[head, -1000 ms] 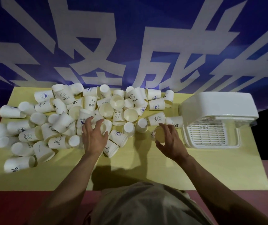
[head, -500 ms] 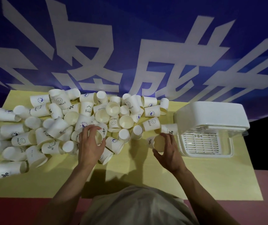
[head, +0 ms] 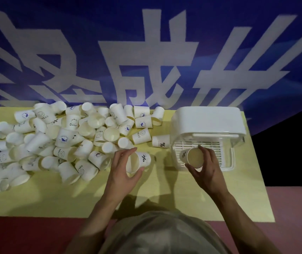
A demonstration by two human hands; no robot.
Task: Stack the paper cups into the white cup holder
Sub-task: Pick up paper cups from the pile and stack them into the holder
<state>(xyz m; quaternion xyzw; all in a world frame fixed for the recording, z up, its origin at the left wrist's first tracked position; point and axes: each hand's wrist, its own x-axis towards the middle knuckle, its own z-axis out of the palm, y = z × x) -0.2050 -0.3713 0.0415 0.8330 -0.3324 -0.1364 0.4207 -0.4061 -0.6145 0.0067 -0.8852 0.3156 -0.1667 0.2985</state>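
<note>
White paper cups (head: 64, 140) are showing dark blue prints (percent signs, "HELLO", a whale). The cup holder (head: 208, 121) is looking plain white, sitting on a pale yellow mat (head: 165, 195) before a blue banner (head: 146, 43) lettered in white.

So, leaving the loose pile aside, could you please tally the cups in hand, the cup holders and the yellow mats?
Paper cups held: 2, left cup in the left hand, right cup in the right hand
White cup holder: 1
Yellow mat: 1
Total: 4

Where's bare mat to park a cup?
Bare yellow mat lies along the near edge, and between the left hand and the cup holder. Crowded: the cup pile, left and far.
</note>
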